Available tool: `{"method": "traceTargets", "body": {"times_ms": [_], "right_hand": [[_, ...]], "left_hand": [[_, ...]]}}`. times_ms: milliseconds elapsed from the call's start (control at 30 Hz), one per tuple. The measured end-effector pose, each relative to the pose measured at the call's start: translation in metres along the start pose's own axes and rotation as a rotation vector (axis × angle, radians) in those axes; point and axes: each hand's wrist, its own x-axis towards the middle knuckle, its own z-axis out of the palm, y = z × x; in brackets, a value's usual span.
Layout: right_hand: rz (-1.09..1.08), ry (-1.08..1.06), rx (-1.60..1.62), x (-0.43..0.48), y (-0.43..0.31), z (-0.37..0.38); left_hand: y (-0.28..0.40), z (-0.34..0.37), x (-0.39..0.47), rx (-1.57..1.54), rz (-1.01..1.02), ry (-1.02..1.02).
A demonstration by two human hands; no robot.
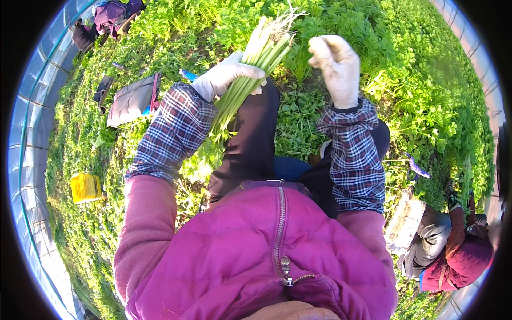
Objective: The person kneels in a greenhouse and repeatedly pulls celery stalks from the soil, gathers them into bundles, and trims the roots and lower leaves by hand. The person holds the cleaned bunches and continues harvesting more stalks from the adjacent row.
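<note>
My left hand (230, 77), in a white glove, grips a bundle of green celery-like stalks (256, 64). The pale root ends point up and away from me, and the leafy tops (206, 156) hang down beside my left forearm. My right hand (336, 66), in a soiled white glove, is raised to the right of the roots, apart from the bundle. Its fingers are curled in, and I see nothing held in them. Loose cut greens (300, 124) lie on the ground between my knees, in front of standing leafy plants (352, 24).
A yellow plastic crate (86, 188) sits at left, below a grey padded item (134, 100). A purple-handled tool (418, 166) lies at right. One person (456, 256) crouches at lower right beside a whitish block (406, 226); another person (112, 20) is at upper left. Plastic sheeting (34, 160) walls the left.
</note>
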Motion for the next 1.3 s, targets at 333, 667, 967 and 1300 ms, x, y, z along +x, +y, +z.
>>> {"method": "traceTargets", "body": {"times_ms": [333,667,967,1300], "right_hand": [[0.215,-0.137,0.244,-0.016,0.035,0.066],[0.144,-0.08,0.036,-0.004,0.034,0.078],[-0.218,-0.12,-0.084,0.001,0.019,0.062],[-0.135,0.021,0.047,-0.002,0.031,0.076]], "left_hand": [[0.002,-0.001,-0.006,-0.043,0.148,0.035],[0.001,0.015,-0.01,0.045,0.178,0.13],[0.007,0.007,-0.016,-0.023,0.142,0.017],[0.006,0.008,-0.014,-0.03,0.151,-0.047]]}}
